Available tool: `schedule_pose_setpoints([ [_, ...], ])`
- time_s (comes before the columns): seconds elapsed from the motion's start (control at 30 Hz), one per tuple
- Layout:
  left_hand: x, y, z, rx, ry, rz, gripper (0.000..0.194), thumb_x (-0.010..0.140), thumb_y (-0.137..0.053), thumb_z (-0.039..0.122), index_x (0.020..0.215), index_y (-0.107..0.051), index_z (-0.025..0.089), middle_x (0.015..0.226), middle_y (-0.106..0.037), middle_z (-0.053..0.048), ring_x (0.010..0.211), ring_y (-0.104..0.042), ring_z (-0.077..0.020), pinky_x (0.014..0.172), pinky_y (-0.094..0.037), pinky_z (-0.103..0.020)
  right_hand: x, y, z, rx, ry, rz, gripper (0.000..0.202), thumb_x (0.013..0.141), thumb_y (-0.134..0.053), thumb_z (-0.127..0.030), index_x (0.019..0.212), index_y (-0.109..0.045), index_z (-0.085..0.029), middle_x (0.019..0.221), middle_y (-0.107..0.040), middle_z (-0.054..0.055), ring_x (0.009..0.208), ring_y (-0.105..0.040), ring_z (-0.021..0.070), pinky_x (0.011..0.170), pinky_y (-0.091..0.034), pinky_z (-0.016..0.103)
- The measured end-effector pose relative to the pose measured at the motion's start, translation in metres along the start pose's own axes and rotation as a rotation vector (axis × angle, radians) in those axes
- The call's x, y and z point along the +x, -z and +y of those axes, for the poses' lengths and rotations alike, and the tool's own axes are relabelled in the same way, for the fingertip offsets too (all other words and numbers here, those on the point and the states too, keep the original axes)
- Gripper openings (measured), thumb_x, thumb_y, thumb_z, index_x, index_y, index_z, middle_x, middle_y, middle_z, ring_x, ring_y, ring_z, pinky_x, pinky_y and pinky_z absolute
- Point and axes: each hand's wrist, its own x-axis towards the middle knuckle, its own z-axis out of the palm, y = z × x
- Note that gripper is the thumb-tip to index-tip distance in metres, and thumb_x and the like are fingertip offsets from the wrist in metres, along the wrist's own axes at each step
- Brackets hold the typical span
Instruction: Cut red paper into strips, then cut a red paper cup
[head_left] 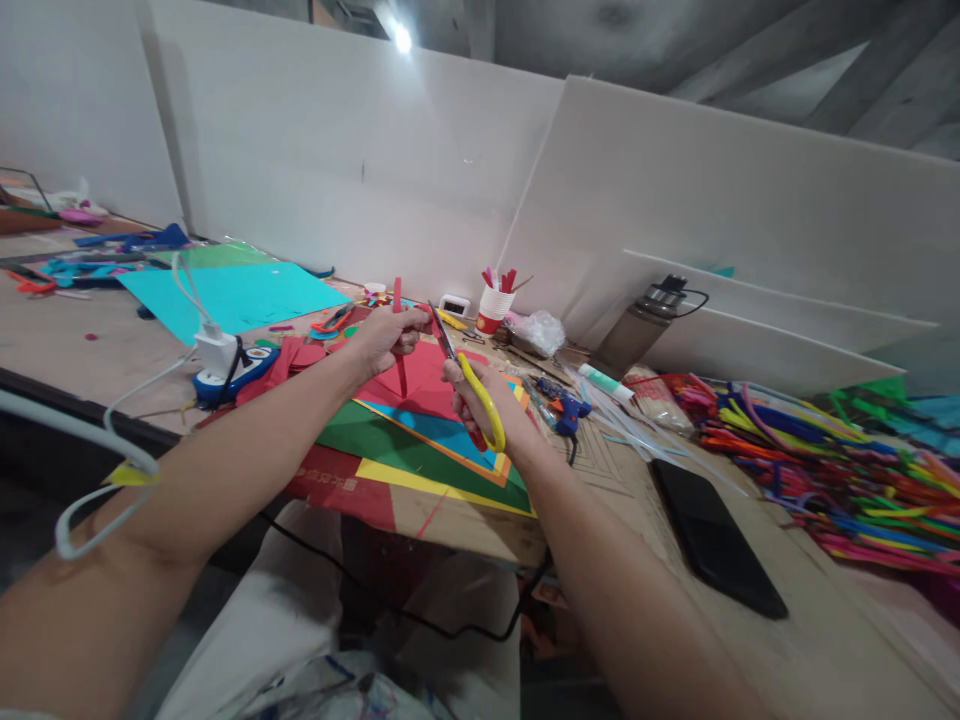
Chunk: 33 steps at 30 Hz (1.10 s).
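Observation:
Between the closed fingers of my left hand [386, 338] is a narrow red paper strip [400, 375], with ends showing above and below the hand. My right hand [480, 395] grips a pair of scissors [484, 395] with yellow handles, its blades pointing up and away from me. The blade tips are close to my left fingertips and a bit of red there; whether they touch it I cannot tell. Below both hands lies red paper [431, 385] on a stack of coloured sheets, with blue, orange, green [352, 430] and yellow edges showing.
A black phone [716, 535] and a heap of colourful pipe cleaners [847, 470] lie at right. Farther back are a blue glue gun [570, 412], a bottle [637, 325] and a paper cup [495, 308]. At left are a turquoise sheet [240, 298] and a power strip [225, 380] with a white cable.

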Motion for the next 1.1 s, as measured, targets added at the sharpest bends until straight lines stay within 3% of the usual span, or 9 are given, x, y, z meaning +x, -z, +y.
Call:
schedule_pose_setpoints([
  [0.27,0.001,0.001,-0.0001,-0.007,0.008,0.0,0.016,0.066,-0.068,0.012,0.063,-0.052,0.012,0.048,-0.04,0.007,0.036,-0.029,0.0003,0.033,-0.015,-0.013,-0.0001,0.0003,-0.0014,-0.022,-0.001,0.0,0.051,0.081,-0.054,-0.066,0.098,-0.055,-0.018,0.052,-0.048,-0.005,0.036,-0.042,0.0077,0.033,-0.032,0.018],
  [0.53,0.0015,0.0022,0.0035,-0.068,0.056,-0.015,0.014,0.071,-0.065,0.017,0.065,-0.055,0.011,0.053,-0.051,0.001,0.036,-0.028,0.0008,0.032,-0.014,-0.013,0.0015,-0.0004,-0.0007,-0.052,0.013,0.019,0.048,0.08,-0.055,-0.065,0.094,-0.056,-0.019,0.052,-0.049,-0.004,0.037,-0.042,0.0079,0.034,-0.033,0.019],
  [1.1,0.0054,0.0066,0.0012,-0.127,-0.008,0.07,0.013,0.069,-0.067,0.013,0.069,-0.054,0.012,0.054,-0.053,0.002,0.037,-0.033,0.0003,0.033,-0.015,-0.012,-0.0002,-0.0012,-0.0013,-0.055,0.017,0.01,0.047,0.08,-0.057,-0.063,0.094,-0.054,-0.018,0.05,-0.047,-0.006,0.035,-0.04,0.007,0.033,-0.033,0.018],
])
